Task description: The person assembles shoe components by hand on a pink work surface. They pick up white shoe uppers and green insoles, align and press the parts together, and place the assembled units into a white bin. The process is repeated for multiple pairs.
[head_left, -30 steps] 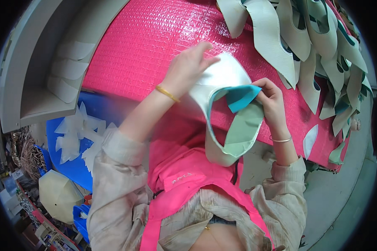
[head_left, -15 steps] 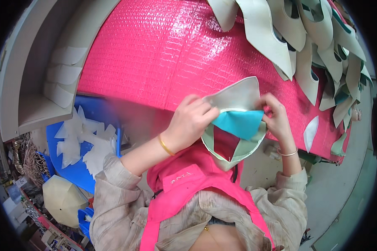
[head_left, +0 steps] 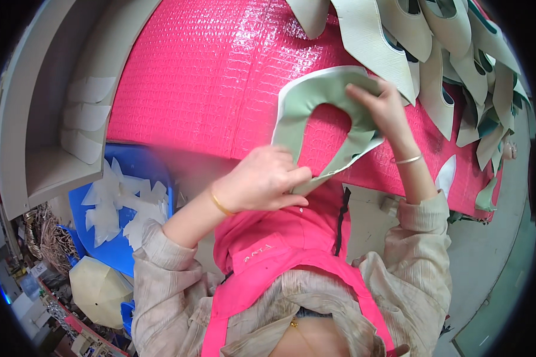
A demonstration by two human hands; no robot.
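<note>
A shoe upper (head_left: 324, 86), pale green on its inner side with a white edge, is held in front of me over the near edge of the pink table. Its green lining faces up, and pink shows through its rounded opening. My left hand (head_left: 265, 178) is closed on the narrow joined end nearest me. At the far right side of the upper, my right hand (head_left: 387, 113) grips the edge, with the thumb on the green lining and the other fingers partly hidden behind.
More white shoe uppers (head_left: 375, 41) lie overlapped at the table's far right. A single white piece (head_left: 446, 175) rests near the right edge of the pink table (head_left: 190, 89). White cut pieces (head_left: 104, 208) fill a blue plastic container (head_left: 114, 253) at left, below a grey shelf box (head_left: 59, 163).
The upper has been opened out and turned, so its green lining now faces up and the turquoise part is out of sight. My right hand moved farther away, my left slightly nearer.
</note>
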